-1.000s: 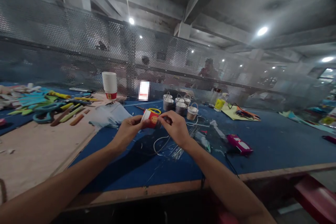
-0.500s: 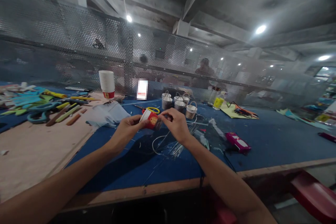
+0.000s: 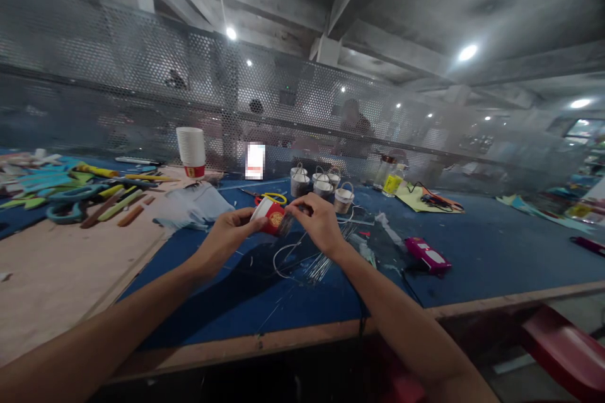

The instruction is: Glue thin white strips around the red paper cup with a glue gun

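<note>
A red and white paper cup [image 3: 274, 217] is tilted on its side, gripped between the thumb and fingers of my left hand [image 3: 227, 236]. At the cup's right end, my right hand [image 3: 319, 220] has its thumb and forefinger pinched together; what they hold is too small to make out. Dark, see-through strands show between the cup and those fingertips. Below my right hand lies a bundle of thin metal wires [image 3: 322, 267], with a looped pale cord [image 3: 276, 258] beside it. Yellow-and-red-handled scissors [image 3: 271, 196] rest just behind the cup.
Several small cups with wire handles [image 3: 322, 187] stand behind my right hand. A stack of paper cups [image 3: 191, 148], white cloth [image 3: 193, 204] and blue-handled scissors [image 3: 70, 201] are on the left. To the right are a magenta box [image 3: 428, 256] and glass jars [image 3: 391, 177]. Mesh panels [image 3: 293, 94] run behind.
Both hands stay almost in place around the cup, which has turned very slightly. Behind the mesh, a person's dark shape has shifted left.
</note>
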### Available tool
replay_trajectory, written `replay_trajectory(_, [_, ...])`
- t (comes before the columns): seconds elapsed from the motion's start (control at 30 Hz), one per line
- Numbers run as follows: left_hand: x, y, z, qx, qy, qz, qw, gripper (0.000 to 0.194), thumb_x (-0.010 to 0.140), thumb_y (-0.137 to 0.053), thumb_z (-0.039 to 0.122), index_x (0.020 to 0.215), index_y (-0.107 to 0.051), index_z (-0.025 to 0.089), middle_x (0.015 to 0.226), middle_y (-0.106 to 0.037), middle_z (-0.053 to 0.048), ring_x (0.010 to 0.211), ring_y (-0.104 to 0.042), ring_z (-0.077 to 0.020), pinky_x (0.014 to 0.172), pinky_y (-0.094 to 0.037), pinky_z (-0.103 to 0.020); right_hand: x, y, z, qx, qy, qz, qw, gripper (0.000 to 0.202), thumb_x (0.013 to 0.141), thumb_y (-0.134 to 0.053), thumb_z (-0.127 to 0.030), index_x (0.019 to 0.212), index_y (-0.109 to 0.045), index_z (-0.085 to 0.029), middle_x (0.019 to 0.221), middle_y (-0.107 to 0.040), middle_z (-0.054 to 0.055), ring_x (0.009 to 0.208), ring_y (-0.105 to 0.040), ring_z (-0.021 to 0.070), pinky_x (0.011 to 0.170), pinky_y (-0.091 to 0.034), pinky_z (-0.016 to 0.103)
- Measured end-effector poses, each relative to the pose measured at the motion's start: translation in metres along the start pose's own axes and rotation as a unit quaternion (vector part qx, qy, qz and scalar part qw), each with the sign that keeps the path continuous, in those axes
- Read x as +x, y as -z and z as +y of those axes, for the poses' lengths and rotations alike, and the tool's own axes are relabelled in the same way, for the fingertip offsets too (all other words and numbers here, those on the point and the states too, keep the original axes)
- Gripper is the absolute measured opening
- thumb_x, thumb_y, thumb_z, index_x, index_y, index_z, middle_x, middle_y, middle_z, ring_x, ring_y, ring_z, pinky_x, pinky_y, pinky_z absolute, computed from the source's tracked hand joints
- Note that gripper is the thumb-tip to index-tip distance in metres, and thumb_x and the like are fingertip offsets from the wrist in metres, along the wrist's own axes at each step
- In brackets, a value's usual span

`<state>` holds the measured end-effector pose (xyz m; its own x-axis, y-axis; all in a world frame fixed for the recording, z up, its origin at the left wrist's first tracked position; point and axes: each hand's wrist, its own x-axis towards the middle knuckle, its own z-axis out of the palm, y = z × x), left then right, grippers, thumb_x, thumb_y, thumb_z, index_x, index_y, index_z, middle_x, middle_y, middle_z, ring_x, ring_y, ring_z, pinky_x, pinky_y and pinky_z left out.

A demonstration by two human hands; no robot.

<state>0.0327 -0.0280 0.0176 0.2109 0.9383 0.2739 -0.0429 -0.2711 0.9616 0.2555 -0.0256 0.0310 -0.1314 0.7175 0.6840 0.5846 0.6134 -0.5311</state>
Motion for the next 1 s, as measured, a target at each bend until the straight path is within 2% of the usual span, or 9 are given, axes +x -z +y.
replay_trajectory(0.27, [0.0016, 0.0013, -0.0015, 0.007, -0.011, 0.008, 1.0, 0.021, 0.078, -0.085, 0.042, 0.084, -0.087, 0.022, 0.084, -0.081, -0.006, 0.078, -0.07, -0.0243, 0.074, -0.052, -0.031, 0.0017, 0.0015, 0.0035, -0.018, -0.014, 0.001, 1.0, 0.02, 0.098, -0.071, -0.04, 0.093, -0.079, -0.022, 0.081, -0.065, 0.001, 0.071, -0.056, 0.0159, 0.071, -0.045, 0.029])
replay_trajectory(0.53, [-0.0018, 0.0007, 0.0034, 0.003, -0.003, 0.005, 1.0, 0.023, 0.076, -0.087, 0.043, 0.086, -0.087, 0.023, 0.085, -0.081, -0.006, 0.078, -0.068, -0.0252, 0.072, -0.051, -0.032, 0.0035, 0.0027, 0.006, -0.005, -0.021, 0.01, 1.0, 0.019, 0.097, -0.074, -0.038, 0.09, -0.079, -0.022, 0.078, -0.062, 0.0, 0.068, -0.054, 0.0149, 0.068, -0.043, 0.028])
replay_trajectory(0.8, [-0.0006, 0.0032, 0.0026, 0.006, -0.011, -0.007, 1.0, 0.024, 0.077, -0.086, 0.044, 0.082, -0.085, 0.021, 0.079, -0.077, -0.004, 0.073, -0.064, -0.0218, 0.067, -0.046, -0.029, 0.0051, 0.0034, 0.0051, -0.006, -0.041, 0.009, 0.999, 0.019, 0.095, -0.075, -0.039, 0.088, -0.079, -0.022, 0.074, -0.061, -0.001, 0.068, -0.054, 0.0151, 0.067, -0.042, 0.028])
replay_trajectory(1.0, [0.0011, 0.0045, -0.0012, 0.003, -0.007, -0.011, 1.0, 0.022, 0.078, -0.086, 0.043, 0.085, -0.086, 0.022, 0.083, -0.079, -0.005, 0.076, -0.066, -0.0223, 0.068, -0.048, -0.029, 0.0046, 0.0039, 0.0045, 0.006, -0.043, 0.005, 0.999, 0.015, 0.092, -0.077, -0.035, 0.086, -0.079, -0.022, 0.072, -0.059, -0.001, 0.067, -0.053, 0.0148, 0.066, -0.041, 0.028])
